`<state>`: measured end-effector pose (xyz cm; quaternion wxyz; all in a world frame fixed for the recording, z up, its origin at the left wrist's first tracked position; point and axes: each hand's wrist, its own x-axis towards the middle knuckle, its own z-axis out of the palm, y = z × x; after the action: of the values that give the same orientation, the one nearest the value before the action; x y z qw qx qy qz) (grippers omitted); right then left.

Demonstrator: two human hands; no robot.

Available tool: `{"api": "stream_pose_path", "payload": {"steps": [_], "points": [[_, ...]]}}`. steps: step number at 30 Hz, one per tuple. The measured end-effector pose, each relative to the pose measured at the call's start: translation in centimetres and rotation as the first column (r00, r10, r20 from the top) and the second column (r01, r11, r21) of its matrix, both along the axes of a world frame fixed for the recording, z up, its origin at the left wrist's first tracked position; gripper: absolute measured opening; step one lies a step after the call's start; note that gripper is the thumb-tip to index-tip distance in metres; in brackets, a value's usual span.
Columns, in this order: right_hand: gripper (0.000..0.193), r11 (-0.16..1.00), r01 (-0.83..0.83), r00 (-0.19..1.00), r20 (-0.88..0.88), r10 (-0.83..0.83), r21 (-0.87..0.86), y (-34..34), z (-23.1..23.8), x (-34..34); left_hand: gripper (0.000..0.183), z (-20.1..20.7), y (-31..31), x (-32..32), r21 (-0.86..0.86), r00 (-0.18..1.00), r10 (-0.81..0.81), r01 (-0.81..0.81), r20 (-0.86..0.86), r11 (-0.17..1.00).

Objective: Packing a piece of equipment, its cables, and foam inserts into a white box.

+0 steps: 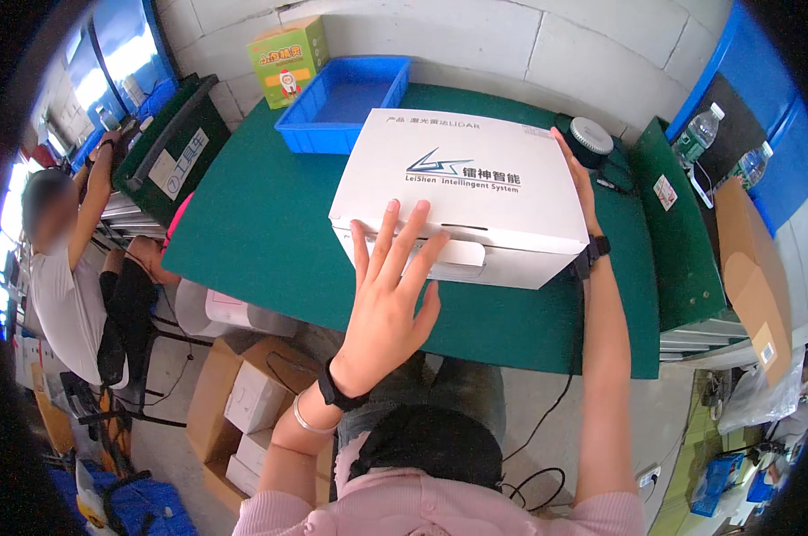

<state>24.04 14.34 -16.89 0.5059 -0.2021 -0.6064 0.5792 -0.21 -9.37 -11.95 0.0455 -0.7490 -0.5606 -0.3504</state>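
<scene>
A white cardboard box [449, 179] with a printed lid is above the green tabletop in front of me; whether it touches the table I cannot tell. My left hand [388, 295] spreads its fingers over the box's front top edge, beside a tuck flap [460, 254] that sticks out from a slot. Along the box's right side lies my right hand [580, 183], gripping that side with the fingers toward the far corner. Its thumb and palm are mostly hidden.
On the green table [252, 223], a blue tray [319, 129] and green carton [288, 58] stand behind left; a round white-topped device [591, 136] with cable lies behind right. An open carton [221, 393] of white boxes is below left. Another person [69, 286] sits left.
</scene>
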Motion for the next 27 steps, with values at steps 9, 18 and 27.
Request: {"api": "stream_pose_path", "payload": {"steps": [9,18,27], "points": [[0.064,1.000,0.028,0.999,0.033,-0.028,0.003,0.5,-0.9,-0.4,0.049,0.1,0.0,0.5,-0.001,0.998,0.048,-0.049,-0.050,0.999],[0.062,0.999,0.038,0.999,0.015,-0.038,-0.009,0.6,-1.1,-0.6,0.045,0.7,-0.4,2.2,0.060,0.957,0.215,-0.207,-0.193,0.976],[0.065,0.996,0.071,0.994,0.077,-0.075,0.046,0.1,-0.6,-0.4,0.044,0.5,0.0,6.0,-0.014,0.933,0.300,-0.309,-0.199,0.951]]}}
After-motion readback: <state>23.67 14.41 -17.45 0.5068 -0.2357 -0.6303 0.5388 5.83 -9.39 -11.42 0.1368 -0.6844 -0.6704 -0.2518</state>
